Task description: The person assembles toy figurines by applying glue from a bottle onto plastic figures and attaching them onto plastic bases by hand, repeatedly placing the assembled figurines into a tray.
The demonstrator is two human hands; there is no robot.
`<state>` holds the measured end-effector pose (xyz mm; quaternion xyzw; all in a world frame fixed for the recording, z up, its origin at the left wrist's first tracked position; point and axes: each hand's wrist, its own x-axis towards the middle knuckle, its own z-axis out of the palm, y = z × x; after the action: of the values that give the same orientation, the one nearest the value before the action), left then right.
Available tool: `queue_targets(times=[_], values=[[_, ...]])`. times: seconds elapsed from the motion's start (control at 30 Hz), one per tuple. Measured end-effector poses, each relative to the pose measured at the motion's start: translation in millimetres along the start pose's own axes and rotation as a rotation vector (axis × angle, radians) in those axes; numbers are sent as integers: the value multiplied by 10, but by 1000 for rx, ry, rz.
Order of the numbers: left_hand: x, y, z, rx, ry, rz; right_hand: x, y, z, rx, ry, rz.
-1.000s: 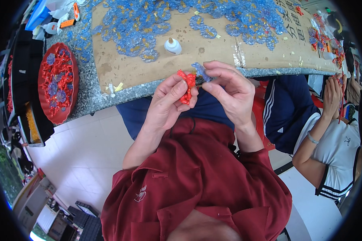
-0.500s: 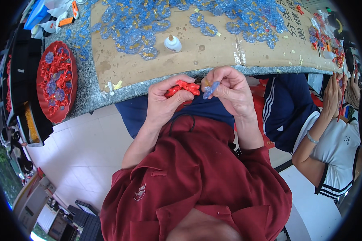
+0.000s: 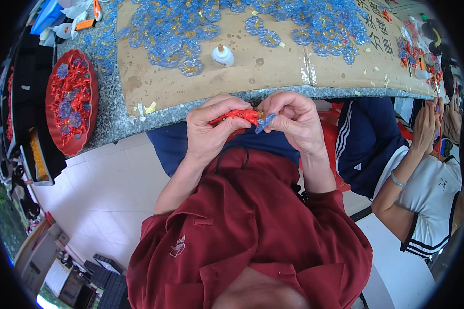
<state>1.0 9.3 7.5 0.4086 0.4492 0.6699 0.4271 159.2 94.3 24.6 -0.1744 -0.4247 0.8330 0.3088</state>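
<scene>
My left hand pinches a knobbly red plastic piece between thumb and fingers. Facing it, my right hand grips a translucent blue plastic piece with some yellow on it. The two pieces meet end to end in front of my lap, just off the table's near edge; fingers partly cover both. Whether they are joined I cannot tell. On the left of the table, a red scalloped tray holds more red pieces and several blue ones.
A cardboard sheet covers the speckled table, with many blue-and-yellow pieces spread over it. A small white bottle stands on the cardboard. Black bins line the left side. A co-worker's hand is busy at the right.
My right hand has brought the blue piece leftward against the end of the red piece; a gap showed between them before. My left hand has stayed nearly in place.
</scene>
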Motion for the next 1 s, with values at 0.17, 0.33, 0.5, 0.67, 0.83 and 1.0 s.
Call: queue_targets(times=[0.17, 0.33, 0.5, 0.67, 0.83, 1.0], values=[[32, 23, -35, 165, -28, 113, -45, -57, 75, -23, 79, 76], [68, 42, -16, 186, -58, 150, -67, -6, 60, -185, 34, -70], [81, -14, -53, 138, -113, 156, -109, 2, 72, -264, 61, -128], [92, -60, -55, -21, -184, 187, -133, -46, 97, -567, 69, -286], [89, -107, -67, -28, -195, 204, -129, -68, 136, -743, 42, -439], [110, -30, -71, 101, -259, 239, -139, -46, 111, -727, -1, -491]])
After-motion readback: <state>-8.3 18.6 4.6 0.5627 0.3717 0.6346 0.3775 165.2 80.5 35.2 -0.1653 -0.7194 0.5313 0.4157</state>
